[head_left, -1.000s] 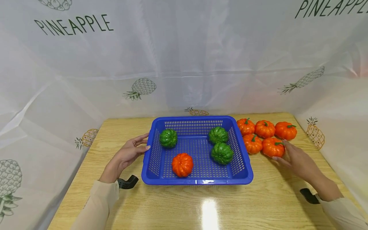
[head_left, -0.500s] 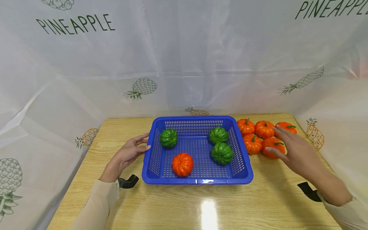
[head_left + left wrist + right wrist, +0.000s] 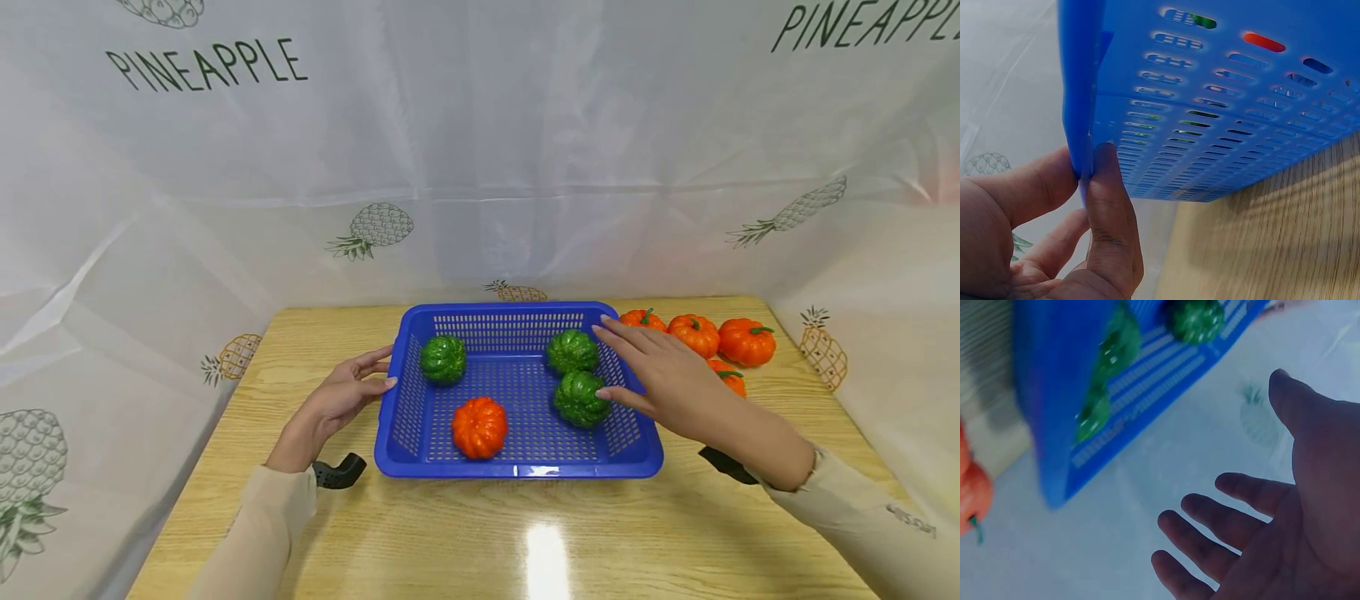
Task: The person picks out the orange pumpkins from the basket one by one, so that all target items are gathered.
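Note:
A blue perforated plastic basket (image 3: 517, 472) holds three green toy pumpkins, one at the left (image 3: 443, 360) and two near its right wall (image 3: 572, 352), plus one red-orange pumpkin (image 3: 480, 428) near its front. My left hand (image 3: 333, 408) pinches the basket's left rim; in the left wrist view the thumb and fingers (image 3: 1110, 231) sit on either side of it. My right hand (image 3: 667, 379) hovers over the right rim with its fingers spread and holds nothing, as the right wrist view of the palm (image 3: 1329, 494) confirms. It partly hides that rim.
Several orange pumpkins (image 3: 747, 342) with green stems lie on the wooden table (image 3: 420, 542) just right of the basket, some behind my right hand. A white curtain printed with pineapples (image 3: 495, 150) hangs at the back and sides.
My right hand was at the nearest orange pumpkin, lifted away from it without taking it, and moved left over the basket's right rim. The left hand stayed on the basket.

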`<action>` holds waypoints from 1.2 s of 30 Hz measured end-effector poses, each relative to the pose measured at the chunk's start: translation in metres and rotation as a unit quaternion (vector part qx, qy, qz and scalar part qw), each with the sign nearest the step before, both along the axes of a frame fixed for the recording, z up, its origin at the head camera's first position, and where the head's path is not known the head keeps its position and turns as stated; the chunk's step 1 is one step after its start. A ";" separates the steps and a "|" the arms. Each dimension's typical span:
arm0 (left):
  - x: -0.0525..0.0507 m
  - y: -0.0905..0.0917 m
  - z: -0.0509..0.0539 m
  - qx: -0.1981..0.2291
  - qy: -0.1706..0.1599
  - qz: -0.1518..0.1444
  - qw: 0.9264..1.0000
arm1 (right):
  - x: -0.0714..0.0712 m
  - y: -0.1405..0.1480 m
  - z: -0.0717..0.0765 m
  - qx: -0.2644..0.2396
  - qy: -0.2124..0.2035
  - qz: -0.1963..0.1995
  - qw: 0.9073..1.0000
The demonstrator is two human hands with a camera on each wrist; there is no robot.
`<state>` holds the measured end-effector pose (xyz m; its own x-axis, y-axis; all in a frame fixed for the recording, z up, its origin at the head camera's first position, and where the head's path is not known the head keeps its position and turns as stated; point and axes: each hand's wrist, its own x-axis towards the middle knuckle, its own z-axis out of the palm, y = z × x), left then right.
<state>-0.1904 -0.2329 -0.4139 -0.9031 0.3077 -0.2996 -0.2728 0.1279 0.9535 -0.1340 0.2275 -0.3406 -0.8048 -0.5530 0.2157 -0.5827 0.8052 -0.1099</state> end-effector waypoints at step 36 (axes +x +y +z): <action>0.001 0.000 0.000 -0.003 0.001 -0.001 1.000 | -0.034 -0.137 -0.044 0.170 -0.130 0.188 0.958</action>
<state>-0.1891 -0.2325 -0.4135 -0.9031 0.3087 -0.2986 -0.2696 0.1339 0.9536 -0.1683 0.0905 -0.3850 -0.5361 -0.8178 -0.2095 -0.8278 0.5578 -0.0591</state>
